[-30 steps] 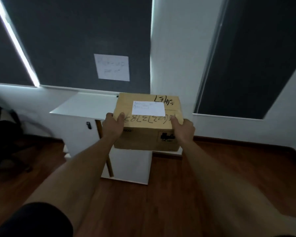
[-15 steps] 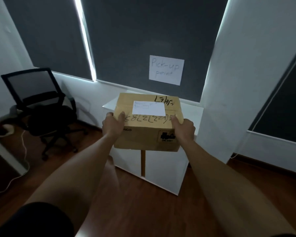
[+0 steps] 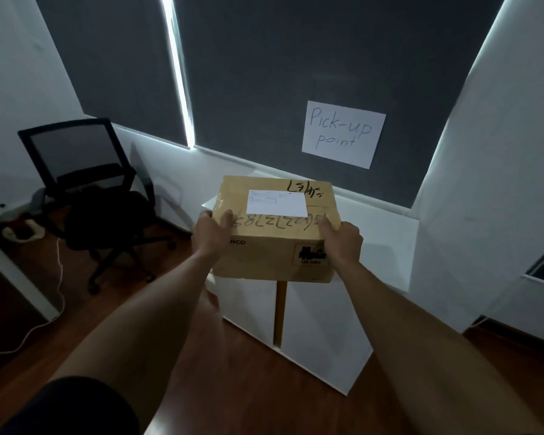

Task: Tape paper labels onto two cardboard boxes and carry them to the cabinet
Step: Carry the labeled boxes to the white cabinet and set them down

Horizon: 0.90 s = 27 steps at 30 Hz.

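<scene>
The left grip (image 3: 212, 234) is clamped on the near left edge of the cardboard box (image 3: 275, 237), thumb laid over the top face, fingers wrapped down the side. The right grip (image 3: 343, 241) is clamped on the near right edge in the same way, thumb pressed on the top. The box is held level in the air between both hands, in front of and partly over the near edge of the white cabinet (image 3: 374, 246); whether its underside is touching the cabinet top cannot be told, since the box hides that spot.

A white paper label (image 3: 277, 203) is seen lying flat on the box top, toward the far half, beside black handwritten marks. Tape on the label is too fine to be made out, but the label sits square and flat, so labelling of this box is judged done.

The cabinet top is seen bare around the box. A second box is not in view, so its state cannot be told. The carry of this box is judged nearly complete: only the set-down on the cabinet top is left for it.

A paper sign (image 3: 343, 135) reading "Pick-up point" is fixed on the dark blind above the cabinet. A black office chair (image 3: 91, 196) is parked on the wooden floor well apart to the left.
</scene>
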Tool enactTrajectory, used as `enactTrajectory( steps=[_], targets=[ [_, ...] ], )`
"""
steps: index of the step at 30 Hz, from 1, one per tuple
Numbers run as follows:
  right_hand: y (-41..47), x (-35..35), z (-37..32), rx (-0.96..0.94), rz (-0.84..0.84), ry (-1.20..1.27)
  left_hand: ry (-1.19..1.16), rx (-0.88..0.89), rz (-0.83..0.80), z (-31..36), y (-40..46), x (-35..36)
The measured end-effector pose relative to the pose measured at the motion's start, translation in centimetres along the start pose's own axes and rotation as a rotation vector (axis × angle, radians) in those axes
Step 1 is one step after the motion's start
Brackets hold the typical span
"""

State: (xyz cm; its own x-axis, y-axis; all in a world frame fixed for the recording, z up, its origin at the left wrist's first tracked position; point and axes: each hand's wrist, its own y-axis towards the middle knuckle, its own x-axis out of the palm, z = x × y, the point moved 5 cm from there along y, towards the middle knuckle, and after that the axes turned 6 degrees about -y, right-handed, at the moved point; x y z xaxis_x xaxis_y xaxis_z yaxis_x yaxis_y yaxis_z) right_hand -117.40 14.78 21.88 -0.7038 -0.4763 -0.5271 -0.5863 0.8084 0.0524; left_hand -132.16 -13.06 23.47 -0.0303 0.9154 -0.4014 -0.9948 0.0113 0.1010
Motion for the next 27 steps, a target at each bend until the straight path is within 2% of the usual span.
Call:
enactTrajectory(
  steps=[12, 19, 27],
  targets=[
    [15.6, 7.2, -1.9, 0.081, 0.049, -0.043, 0.054, 0.025, -0.080, 1.7, 16.2, 9.2],
    [20.8, 10.9, -1.9, 0.116, 0.097, -0.052, 0.066, 0.023, -0.139, 0.4, 23.5, 13.5],
    [24.9, 16.6, -3.2, 0.225, 0.202, -0.045, 0.082, 0.084, -0.290, -0.9, 35.1, 17.5]
  ],
)
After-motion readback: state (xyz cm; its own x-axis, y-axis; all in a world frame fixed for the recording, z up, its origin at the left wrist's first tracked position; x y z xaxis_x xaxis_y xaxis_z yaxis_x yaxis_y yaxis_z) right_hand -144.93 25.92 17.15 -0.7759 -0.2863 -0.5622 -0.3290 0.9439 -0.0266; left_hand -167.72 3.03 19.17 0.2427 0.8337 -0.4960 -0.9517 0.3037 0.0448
